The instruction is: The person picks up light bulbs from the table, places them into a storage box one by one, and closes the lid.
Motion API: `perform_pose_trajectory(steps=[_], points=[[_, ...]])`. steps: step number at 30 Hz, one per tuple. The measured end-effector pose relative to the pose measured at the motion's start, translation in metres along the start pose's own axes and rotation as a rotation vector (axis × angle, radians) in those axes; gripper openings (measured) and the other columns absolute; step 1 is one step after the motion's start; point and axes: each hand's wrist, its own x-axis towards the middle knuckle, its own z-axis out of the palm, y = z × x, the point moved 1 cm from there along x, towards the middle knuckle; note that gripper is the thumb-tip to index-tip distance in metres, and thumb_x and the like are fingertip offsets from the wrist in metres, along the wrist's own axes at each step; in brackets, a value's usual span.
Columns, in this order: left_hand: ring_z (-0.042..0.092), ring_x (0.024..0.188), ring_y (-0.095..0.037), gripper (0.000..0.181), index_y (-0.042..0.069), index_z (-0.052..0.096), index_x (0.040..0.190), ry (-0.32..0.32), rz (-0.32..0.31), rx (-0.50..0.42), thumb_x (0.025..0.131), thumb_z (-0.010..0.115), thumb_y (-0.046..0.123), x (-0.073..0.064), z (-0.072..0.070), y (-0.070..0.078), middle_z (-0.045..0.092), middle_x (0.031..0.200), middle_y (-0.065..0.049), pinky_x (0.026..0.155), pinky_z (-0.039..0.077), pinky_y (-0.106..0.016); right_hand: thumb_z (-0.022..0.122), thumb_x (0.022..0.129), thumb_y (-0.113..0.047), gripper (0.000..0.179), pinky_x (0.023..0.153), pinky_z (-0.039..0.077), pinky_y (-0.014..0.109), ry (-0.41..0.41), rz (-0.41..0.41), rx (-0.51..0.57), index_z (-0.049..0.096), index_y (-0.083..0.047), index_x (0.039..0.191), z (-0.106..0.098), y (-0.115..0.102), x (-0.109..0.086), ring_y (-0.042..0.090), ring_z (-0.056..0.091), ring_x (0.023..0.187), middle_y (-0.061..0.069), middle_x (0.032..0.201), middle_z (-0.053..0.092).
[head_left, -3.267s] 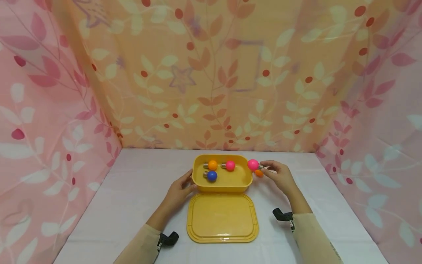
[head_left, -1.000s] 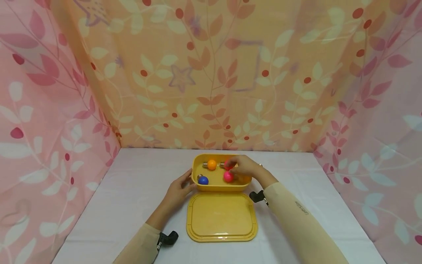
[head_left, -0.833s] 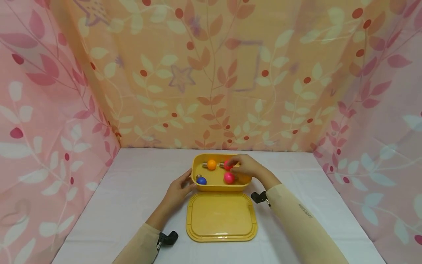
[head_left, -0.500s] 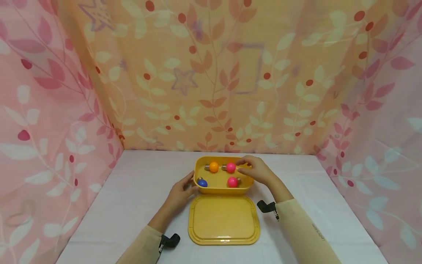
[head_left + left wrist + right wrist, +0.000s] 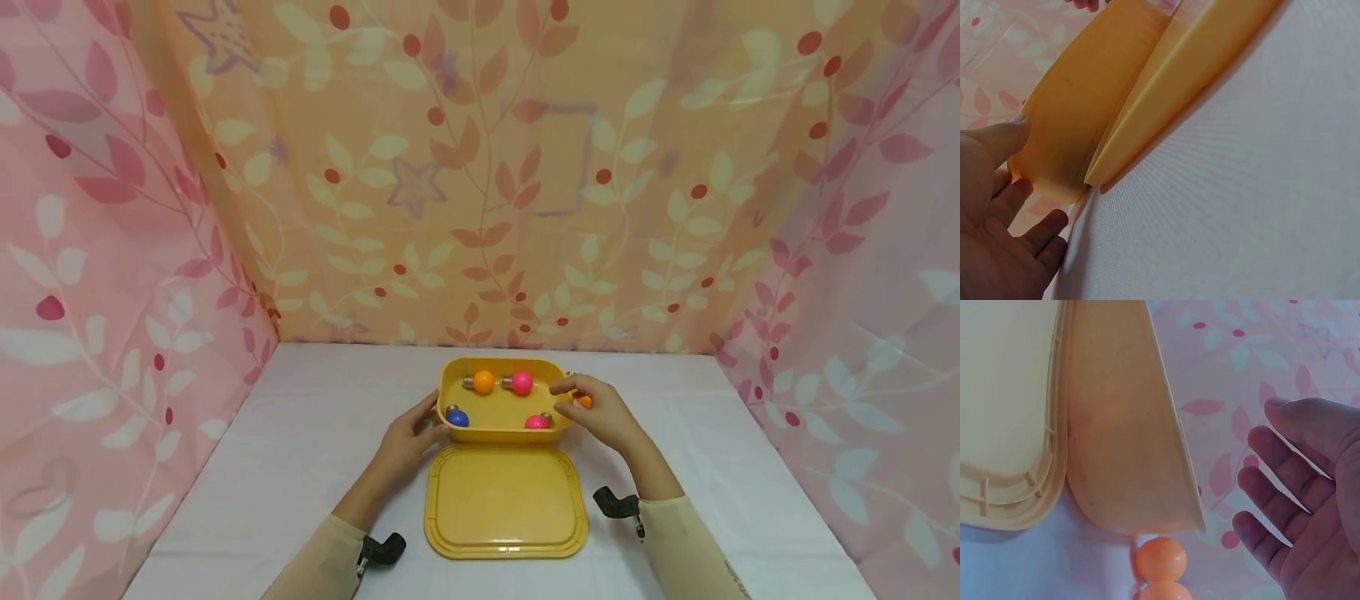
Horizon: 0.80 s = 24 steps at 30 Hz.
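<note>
In the head view my left hand (image 5: 406,439) touches the left end of a yellow plastic box (image 5: 501,434), with thumb and fingers loosely spread. Inside lie an orange light bulb (image 5: 483,382) and a pink light bulb (image 5: 522,383) along the back. A blue light bulb (image 5: 457,418) sits at the front left, and a second pink bulb (image 5: 537,422) at the front right, partly hidden by the wall. My right hand (image 5: 603,412) hovers over the box's right rim, fingers apart and holding nothing. Beyond that end, the right wrist view shows two orange bulbs (image 5: 1161,559) on the table.
A yellow lid (image 5: 506,502) lies flat on the white tabletop (image 5: 315,417), just in front of the box. Patterned cloth (image 5: 487,250) hangs behind the table and along both sides.
The second pink bulb, earlier held by my right hand, now lies inside the box. That hand has let go and drawn back rightward. The blue bulb has rolled toward the front left.
</note>
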Motion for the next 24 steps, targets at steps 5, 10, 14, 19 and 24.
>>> perform_pose_trajectory(steps=[5, 10, 14, 19, 24], points=[[0.043, 0.136, -0.017, 0.07, 0.045, 0.035, 0.145, -0.007, 0.007, 0.001, 0.084, 0.069, 0.049, 0.0, 0.001, 0.0, 0.043, 0.146, 0.017, 0.114, 0.034, -0.043, 0.071, 0.086, -0.039, 0.029, 0.099, 0.046, 0.055, 0.039, 0.007, 0.006, 0.068, -0.025, 0.111, -0.001, 0.007, -0.012, 0.025, 0.053, 0.119, -0.008, 0.117, 0.064], [0.042, 0.137, -0.017, 0.07, 0.044, 0.033, 0.146, -0.016, 0.011, 0.01, 0.085, 0.067, 0.05, 0.0, 0.002, 0.0, 0.043, 0.147, 0.016, 0.114, 0.034, -0.043, 0.071, 0.087, -0.034, 0.026, 0.093, 0.048, 0.048, 0.068, -0.003, -0.011, 0.068, -0.025, 0.111, -0.005, 0.012, -0.018, 0.025, 0.056, 0.112, -0.008, 0.115, 0.065], [0.042, 0.137, -0.019, 0.071, 0.043, 0.034, 0.147, -0.011, 0.029, 0.013, 0.085, 0.067, 0.051, 0.0, 0.002, 0.001, 0.045, 0.146, 0.013, 0.114, 0.034, -0.044, 0.071, 0.086, -0.039, 0.029, 0.089, 0.049, 0.047, 0.094, -0.003, -0.006, 0.069, -0.023, 0.111, -0.01, 0.016, -0.019, 0.03, 0.057, 0.108, -0.008, 0.113, 0.066], [0.043, 0.136, -0.018, 0.069, 0.044, 0.035, 0.146, 0.008, 0.019, 0.015, 0.085, 0.068, 0.049, -0.001, 0.0, 0.003, 0.051, 0.142, 0.009, 0.115, 0.033, -0.044, 0.071, 0.085, -0.042, 0.033, 0.087, 0.05, 0.044, 0.119, -0.007, -0.02, 0.069, -0.022, 0.111, -0.016, 0.018, -0.018, 0.031, 0.059, 0.107, -0.009, 0.112, 0.066], [0.043, 0.136, -0.019, 0.068, 0.045, 0.035, 0.145, 0.001, 0.007, 0.006, 0.086, 0.069, 0.046, -0.001, 0.0, 0.001, 0.051, 0.142, 0.009, 0.115, 0.033, -0.044, 0.072, 0.085, -0.04, 0.031, 0.089, 0.05, 0.047, 0.153, 0.023, -0.018, 0.069, -0.023, 0.111, -0.022, 0.023, -0.02, 0.027, 0.059, 0.109, -0.011, 0.111, 0.067]])
